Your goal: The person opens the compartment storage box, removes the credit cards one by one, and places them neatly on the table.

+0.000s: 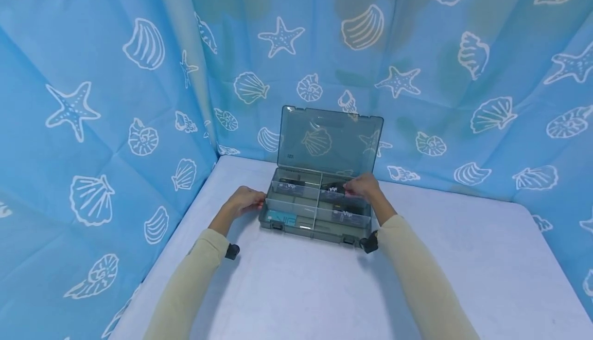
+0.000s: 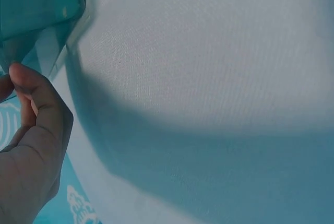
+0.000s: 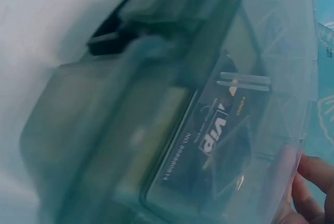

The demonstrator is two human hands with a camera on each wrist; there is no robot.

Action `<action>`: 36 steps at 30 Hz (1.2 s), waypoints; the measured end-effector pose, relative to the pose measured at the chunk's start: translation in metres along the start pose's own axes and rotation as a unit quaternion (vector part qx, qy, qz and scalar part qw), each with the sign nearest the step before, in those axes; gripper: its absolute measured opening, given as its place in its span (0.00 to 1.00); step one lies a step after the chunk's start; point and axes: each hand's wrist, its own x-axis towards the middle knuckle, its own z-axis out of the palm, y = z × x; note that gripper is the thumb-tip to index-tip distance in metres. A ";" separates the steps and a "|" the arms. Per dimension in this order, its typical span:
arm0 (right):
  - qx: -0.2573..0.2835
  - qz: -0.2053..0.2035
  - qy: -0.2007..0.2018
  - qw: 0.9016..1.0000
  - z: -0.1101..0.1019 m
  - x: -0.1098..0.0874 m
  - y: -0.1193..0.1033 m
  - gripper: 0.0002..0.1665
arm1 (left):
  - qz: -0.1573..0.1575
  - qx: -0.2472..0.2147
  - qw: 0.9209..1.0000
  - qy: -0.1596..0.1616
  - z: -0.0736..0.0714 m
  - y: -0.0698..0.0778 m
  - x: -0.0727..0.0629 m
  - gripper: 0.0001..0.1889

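A grey translucent compartment box [image 1: 303, 233] lies with its lid [image 1: 331, 142] raised behind it. My left hand [image 1: 245, 199] pinches its left side with thumb and index fingertips, also seen in the left wrist view. My right hand [image 1: 365, 185] reaches into the back right compartment, fingers curled, thumb and index at the right end of a black card [image 1: 331, 188] marked "Vip". In the right wrist view the fingertips [image 3: 318, 174] are partly hidden behind a clear divider. Another black "Vip" card [image 3: 209, 140] stands in the front right compartment.
A black card [image 1: 291, 185] sits in the back left compartment and a blue card [image 1: 281, 218] in the front left one. Black latches [image 1: 277, 225] line the front. A white-covered table [image 1: 296, 288] supports the box; a blue seashell-patterned curtain [image 1: 282, 72] hangs behind and at the left.
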 end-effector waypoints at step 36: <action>0.049 -0.009 0.078 0.996 -0.134 -0.013 0.090 0.24 | 0.000 0.015 1.000 -0.013 0.000 0.002 -0.003 0.16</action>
